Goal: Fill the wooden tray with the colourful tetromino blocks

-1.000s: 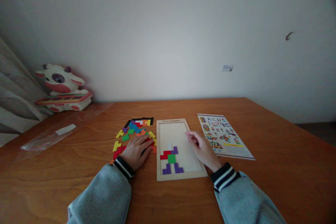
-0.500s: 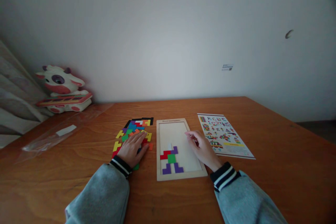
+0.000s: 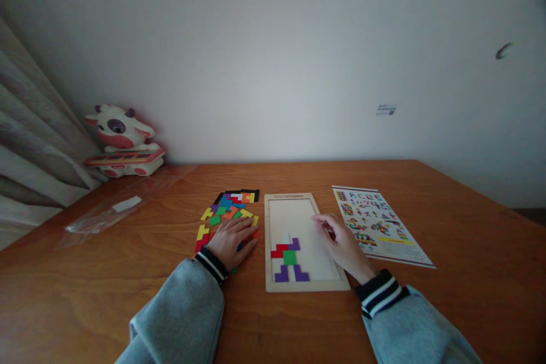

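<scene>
My left hand [image 3: 232, 242] lies palm down over a spread of coloured puzzle pieces [image 3: 230, 212], its fingers stretched out and hiding some of them. Just right of the pile is a pale wooden puzzle tray [image 3: 269, 281]. In its lower left, a small figure is laid out: a white piece [image 3: 286, 237], a red piece [image 3: 279, 251], a green square [image 3: 289, 257] and purple pieces [image 3: 301, 276]. My right hand [image 3: 341, 242] rests over the tray's right edge, fingers loosely bent with a gap at the thumb. Nothing shows in it.
A printed pattern sheet [image 3: 384, 227] lies right of the tray, partly behind my right hand. At the far left stands a toy cow with a keyboard [image 3: 125, 145], with a clear plastic bag [image 3: 98, 222] in front. The wooden table [image 3: 298, 324] meets the wall at the back.
The view has turned left, so everything appears further right. My left hand has slid slightly right over the pieces, nearer the tray. My right hand and the laid-out figure keep their places.
</scene>
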`<state>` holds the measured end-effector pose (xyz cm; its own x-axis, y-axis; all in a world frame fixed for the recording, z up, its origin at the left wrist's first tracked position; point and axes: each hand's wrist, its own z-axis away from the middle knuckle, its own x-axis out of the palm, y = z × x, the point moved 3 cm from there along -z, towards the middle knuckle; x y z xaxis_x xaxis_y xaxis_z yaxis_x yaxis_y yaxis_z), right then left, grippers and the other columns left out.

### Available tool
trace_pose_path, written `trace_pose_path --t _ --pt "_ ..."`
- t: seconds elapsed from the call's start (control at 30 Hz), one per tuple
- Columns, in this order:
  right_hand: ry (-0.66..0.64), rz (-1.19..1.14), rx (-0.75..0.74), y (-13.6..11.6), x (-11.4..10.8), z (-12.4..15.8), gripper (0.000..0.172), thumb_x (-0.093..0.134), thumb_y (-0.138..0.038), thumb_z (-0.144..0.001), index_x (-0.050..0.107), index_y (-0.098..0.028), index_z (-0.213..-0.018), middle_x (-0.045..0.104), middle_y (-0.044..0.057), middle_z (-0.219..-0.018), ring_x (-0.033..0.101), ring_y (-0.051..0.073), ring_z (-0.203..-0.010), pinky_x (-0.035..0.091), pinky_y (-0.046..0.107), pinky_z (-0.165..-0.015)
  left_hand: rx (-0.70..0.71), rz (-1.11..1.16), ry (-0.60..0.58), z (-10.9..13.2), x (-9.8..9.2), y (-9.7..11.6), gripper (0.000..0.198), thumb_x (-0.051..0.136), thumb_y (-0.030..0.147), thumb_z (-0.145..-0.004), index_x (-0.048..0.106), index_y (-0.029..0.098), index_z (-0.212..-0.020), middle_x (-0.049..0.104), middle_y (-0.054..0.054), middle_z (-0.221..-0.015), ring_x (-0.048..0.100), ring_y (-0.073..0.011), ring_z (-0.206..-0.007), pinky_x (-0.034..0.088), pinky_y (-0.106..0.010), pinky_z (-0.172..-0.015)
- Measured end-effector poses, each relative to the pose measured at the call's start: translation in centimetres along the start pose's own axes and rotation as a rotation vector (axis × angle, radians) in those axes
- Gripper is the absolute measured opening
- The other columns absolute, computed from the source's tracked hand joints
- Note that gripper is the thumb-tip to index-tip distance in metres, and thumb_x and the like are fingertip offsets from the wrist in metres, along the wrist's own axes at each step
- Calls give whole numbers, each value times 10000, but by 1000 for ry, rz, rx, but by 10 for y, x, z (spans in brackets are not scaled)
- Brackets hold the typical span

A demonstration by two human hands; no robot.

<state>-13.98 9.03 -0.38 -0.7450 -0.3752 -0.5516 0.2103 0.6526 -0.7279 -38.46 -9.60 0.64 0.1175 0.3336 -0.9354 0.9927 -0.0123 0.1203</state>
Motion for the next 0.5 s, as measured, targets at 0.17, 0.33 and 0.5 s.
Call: trace_pose_path --t 0.17,0.33,0.5 --pt "-2 0 -12 2 1 0 241 477 -361 -949 619 -219 -1083 654 79 -1052 614 209 -932 506 369 -842 -27 12 25 -1 -4 2 367 514 395 -934 621 210 -1232 665 -97 -1220 610 -274 -1112 492 -469 -961" --pt "-9 -1 -7 2 1 0 245 472 -362 -953 614 -218 -1091 651 81 -1057 613 210 -937 507 372 -842 -33 -43 37 -1 -4 1 359 511 441 -936 669 231 -1180 662 -108 -1175 621 -297 -1055 522 -482 -879" --pt "-6 3 -10 1 1 -1 246 469 -362 -954 615 -220 -1091 648 80 -1058 611 208 -929 506 368 -834 37 -13 41 0 -2 -1 276 503 276 -926 704 264 -1116 663 -72 -1212 630 -263 -1080 530 -440 -897"
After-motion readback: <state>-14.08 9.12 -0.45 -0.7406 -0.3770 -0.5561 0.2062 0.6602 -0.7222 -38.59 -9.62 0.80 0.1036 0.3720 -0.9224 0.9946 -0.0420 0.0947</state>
